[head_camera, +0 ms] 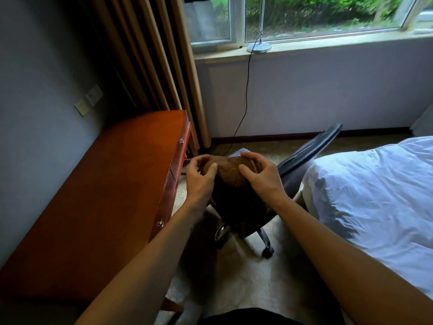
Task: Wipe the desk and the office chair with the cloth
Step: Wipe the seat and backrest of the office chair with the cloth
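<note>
I see both hands, left and right, clamped on a brown cloth over the black office chair, between red-brown wooden tabletop edge and white bed.

Daylight from the window is my only source; the room reads dim. The desk sits in shadow, the bed catches soft light. Foliage outside smears, and edges bow from the wide lens.
</note>
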Demonstrator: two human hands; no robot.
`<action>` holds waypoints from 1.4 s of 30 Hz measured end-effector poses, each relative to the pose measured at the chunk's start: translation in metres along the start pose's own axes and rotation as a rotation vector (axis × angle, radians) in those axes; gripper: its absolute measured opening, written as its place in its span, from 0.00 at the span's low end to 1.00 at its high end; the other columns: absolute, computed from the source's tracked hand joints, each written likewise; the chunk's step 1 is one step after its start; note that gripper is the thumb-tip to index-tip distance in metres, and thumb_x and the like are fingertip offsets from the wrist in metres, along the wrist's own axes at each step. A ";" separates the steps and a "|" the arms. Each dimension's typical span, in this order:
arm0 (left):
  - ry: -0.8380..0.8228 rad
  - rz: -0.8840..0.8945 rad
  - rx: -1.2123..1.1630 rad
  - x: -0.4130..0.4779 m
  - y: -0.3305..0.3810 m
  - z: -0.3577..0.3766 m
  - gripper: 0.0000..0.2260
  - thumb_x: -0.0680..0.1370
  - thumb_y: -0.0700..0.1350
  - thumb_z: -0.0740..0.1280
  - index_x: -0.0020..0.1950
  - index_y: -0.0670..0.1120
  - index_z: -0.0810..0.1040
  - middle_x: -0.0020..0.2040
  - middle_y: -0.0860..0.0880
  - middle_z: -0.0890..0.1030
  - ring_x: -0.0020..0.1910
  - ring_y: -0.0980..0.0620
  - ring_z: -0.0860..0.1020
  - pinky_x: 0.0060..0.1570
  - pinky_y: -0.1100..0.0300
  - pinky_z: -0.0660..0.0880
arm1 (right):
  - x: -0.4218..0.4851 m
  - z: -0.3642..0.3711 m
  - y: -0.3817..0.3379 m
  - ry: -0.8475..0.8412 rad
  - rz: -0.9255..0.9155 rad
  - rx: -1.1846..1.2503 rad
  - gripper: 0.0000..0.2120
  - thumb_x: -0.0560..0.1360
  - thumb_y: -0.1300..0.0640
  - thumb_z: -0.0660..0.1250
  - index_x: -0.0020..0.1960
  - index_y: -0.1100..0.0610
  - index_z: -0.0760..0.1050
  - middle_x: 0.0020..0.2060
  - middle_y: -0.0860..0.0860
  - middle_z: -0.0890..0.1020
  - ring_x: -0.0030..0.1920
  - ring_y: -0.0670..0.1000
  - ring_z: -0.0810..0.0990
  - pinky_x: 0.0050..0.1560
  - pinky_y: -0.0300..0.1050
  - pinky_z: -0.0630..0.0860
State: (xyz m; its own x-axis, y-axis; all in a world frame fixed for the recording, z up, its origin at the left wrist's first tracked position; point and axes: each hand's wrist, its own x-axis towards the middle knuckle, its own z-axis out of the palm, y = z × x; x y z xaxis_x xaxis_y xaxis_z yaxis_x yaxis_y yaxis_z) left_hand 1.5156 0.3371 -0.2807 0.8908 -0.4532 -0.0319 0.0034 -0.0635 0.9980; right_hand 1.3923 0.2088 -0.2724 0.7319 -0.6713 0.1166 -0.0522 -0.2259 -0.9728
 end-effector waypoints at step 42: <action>-0.252 0.014 0.340 -0.022 -0.051 0.241 0.15 0.78 0.40 0.70 0.65 0.44 0.81 0.64 0.48 0.80 0.65 0.54 0.75 0.67 0.62 0.70 | -0.007 -0.221 0.117 -0.021 0.173 -0.322 0.18 0.80 0.57 0.64 0.69 0.48 0.75 0.62 0.49 0.80 0.61 0.48 0.78 0.65 0.54 0.76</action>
State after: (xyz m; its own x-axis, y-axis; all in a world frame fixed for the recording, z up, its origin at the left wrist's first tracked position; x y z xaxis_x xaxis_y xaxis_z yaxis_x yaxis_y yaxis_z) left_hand 1.3859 0.1357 -0.3442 0.7503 -0.6570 -0.0732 -0.1953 -0.3261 0.9250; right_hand 1.2304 0.0311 -0.3425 0.7071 -0.7052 -0.0511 -0.3849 -0.3233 -0.8645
